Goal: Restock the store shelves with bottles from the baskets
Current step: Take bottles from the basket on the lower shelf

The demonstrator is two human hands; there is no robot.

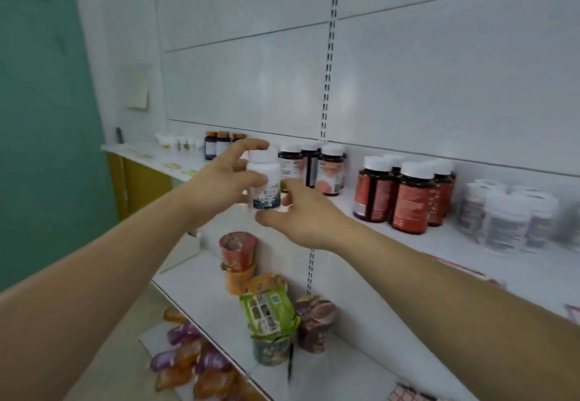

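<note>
My left hand [216, 184] holds a white bottle [263, 181] with a white cap and a blue-green label, index finger over the cap and thumb across its front. The bottle is upright at the front of the upper white shelf [439, 237], left of a group of dark bottles with pink labels [329, 171]. My right hand [304, 218] is spread just right of and below the bottle, thumb against its side and fingers near its base. No basket is in view.
Red-labelled bottles [411, 200] and pale white bottles [502, 218] stand further right on the same shelf. Blue bottles [212, 145] and small white jars [175, 141] stand at its far left. The shelf below holds stacked cups [238, 253]; snack bags [194, 360] lie lower down.
</note>
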